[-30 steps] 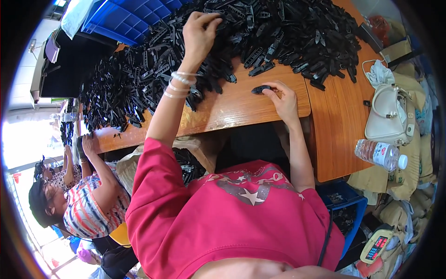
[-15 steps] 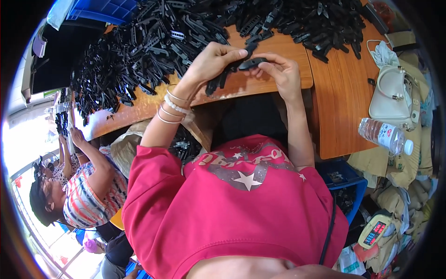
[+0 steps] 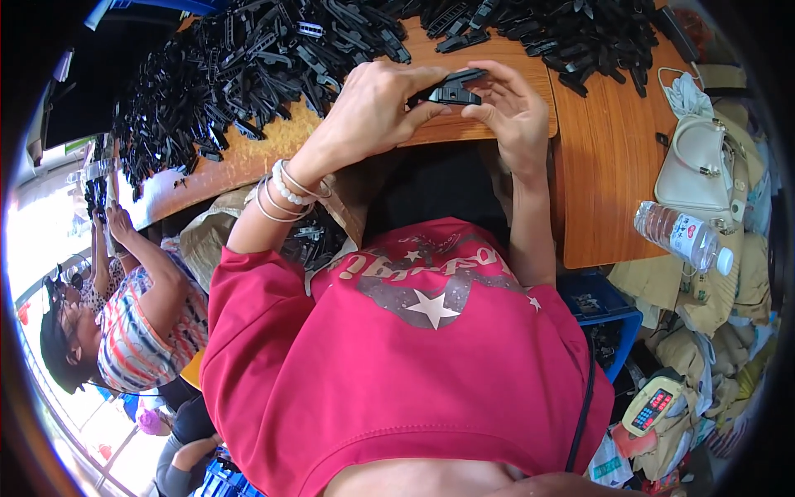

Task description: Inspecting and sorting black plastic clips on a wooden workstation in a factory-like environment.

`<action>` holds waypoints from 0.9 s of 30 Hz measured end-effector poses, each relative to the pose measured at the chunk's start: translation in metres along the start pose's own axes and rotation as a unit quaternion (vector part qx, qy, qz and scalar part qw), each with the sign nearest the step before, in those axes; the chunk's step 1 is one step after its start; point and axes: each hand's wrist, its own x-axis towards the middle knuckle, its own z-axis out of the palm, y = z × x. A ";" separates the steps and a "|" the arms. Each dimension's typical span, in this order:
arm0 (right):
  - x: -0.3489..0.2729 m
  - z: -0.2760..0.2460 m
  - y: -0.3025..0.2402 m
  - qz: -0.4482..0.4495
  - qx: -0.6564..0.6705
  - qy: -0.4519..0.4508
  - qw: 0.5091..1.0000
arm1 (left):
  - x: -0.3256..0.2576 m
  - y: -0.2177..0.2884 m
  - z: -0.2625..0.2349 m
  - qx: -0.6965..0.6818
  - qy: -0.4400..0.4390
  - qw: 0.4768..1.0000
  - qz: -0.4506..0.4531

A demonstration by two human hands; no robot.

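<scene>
Just above the front edge of the wooden table, both my hands hold a black plastic part (image 3: 455, 95) up between them. It looks like two slim pieces set together at an angle, with a small hole in the lower one. My left hand (image 3: 371, 112) grips its left end between thumb and fingers, and the fingers hide that end. The thumb and fingertips of my right hand (image 3: 517, 116) close on the right end. Beyond my left hand a large heap of black plastic parts (image 3: 248, 70) covers the table; a second heap (image 3: 571, 37) lies farther right.
On the right are a white handbag (image 3: 691, 178), a face mask (image 3: 686, 101), a clear bottle (image 3: 679, 236) and a keypad device (image 3: 652, 406). A blue crate (image 3: 617, 319) stands below the wooden table (image 3: 592, 182). At the left, a person in a striped top (image 3: 153, 331) works.
Both hands have turned the black part, and its pieces now sit together. Dark strips that hung below my left hand no longer show. My right fingers have opened wider around the right end.
</scene>
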 end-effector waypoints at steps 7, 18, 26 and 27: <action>-0.001 0.012 0.007 -0.032 0.036 0.020 0.999 | -0.015 0.003 -0.013 -0.033 -0.046 0.996 -0.067; 0.038 -0.030 0.037 0.060 -0.095 0.138 0.984 | -0.209 -0.003 -0.097 0.174 -0.209 0.876 -0.397; 0.099 -0.051 0.029 -0.167 -0.460 0.232 0.841 | -0.088 -0.028 -0.082 0.147 -0.056 0.964 -0.213; 0.109 -0.053 0.034 -0.185 -0.480 0.214 0.830 | -0.066 -0.030 -0.078 0.134 -0.072 0.975 -0.162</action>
